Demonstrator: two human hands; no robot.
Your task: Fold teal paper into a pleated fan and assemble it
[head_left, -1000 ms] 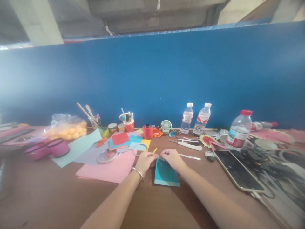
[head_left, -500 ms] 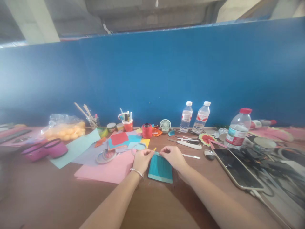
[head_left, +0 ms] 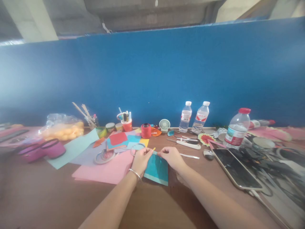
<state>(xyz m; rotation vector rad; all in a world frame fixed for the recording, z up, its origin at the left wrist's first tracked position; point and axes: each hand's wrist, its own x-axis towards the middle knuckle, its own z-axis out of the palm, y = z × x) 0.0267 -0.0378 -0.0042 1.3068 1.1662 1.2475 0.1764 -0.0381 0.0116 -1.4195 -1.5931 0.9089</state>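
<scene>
A teal sheet of paper [head_left: 156,170] with pale strips along its top and bottom edges hangs tilted between my hands, low over the brown table. My left hand [head_left: 142,160], with a silver bangle at the wrist, pinches its upper left corner. At the upper right, my right hand [head_left: 172,156] pinches the same edge between thumb and fingers. A small yellow piece shows just behind the top edge. Beside my left hand lie pink sheets [head_left: 102,171] and a tape roll [head_left: 105,156].
Coloured papers, a red cup of tools [head_left: 127,125], a red roll [head_left: 146,130] and a small fan [head_left: 164,125] stand behind my hands. To the right are a white-handled cutter [head_left: 189,145], water bottles [head_left: 185,118], a phone [head_left: 235,167] and cables. Purple cases [head_left: 53,148] lie left.
The lower part of the teal paper has swung to the left and now tilts. My hands keep their pinch on its top edge, and the view has shifted slightly.
</scene>
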